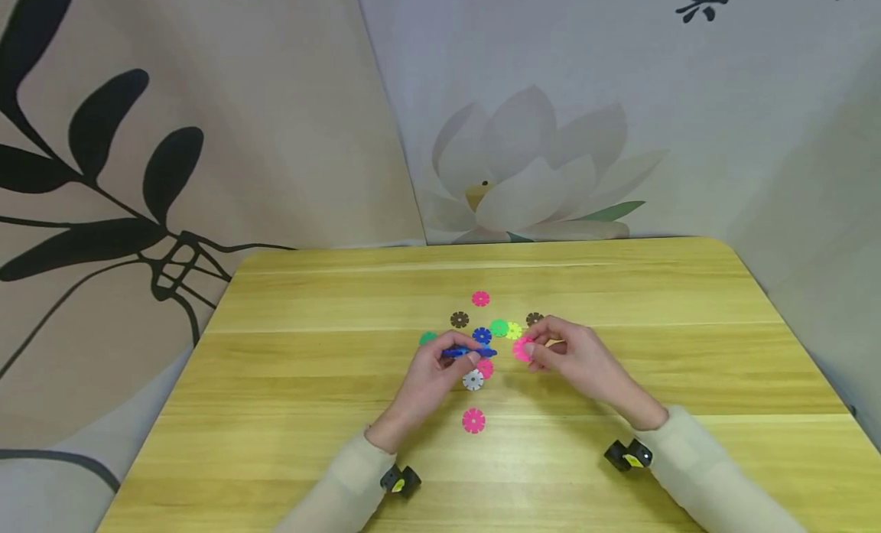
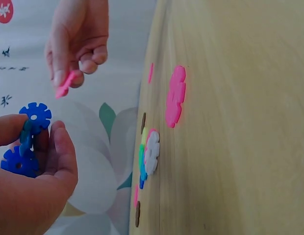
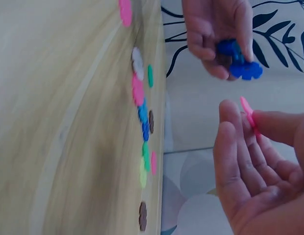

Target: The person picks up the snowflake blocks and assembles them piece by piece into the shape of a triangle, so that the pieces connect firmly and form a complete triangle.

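My left hand grips a small cluster of joined snowflake discs. In the left wrist view, two notched blue discs sit at either end of a teal-blue disc between thumb and fingers. A single pink snowflake disc is pinched by thumb and fingertips of my right hand, a short gap to the right of the cluster. Both hands are raised over the table. Below and between them lie a white disc, a pink disc and a loose blue disc.
Green and yellow discs overlap beyond the hands on the wooden table. Brown discs lie at left and right. Another pink disc is nearest me, one farthest off. A printed curtain hangs behind the table.
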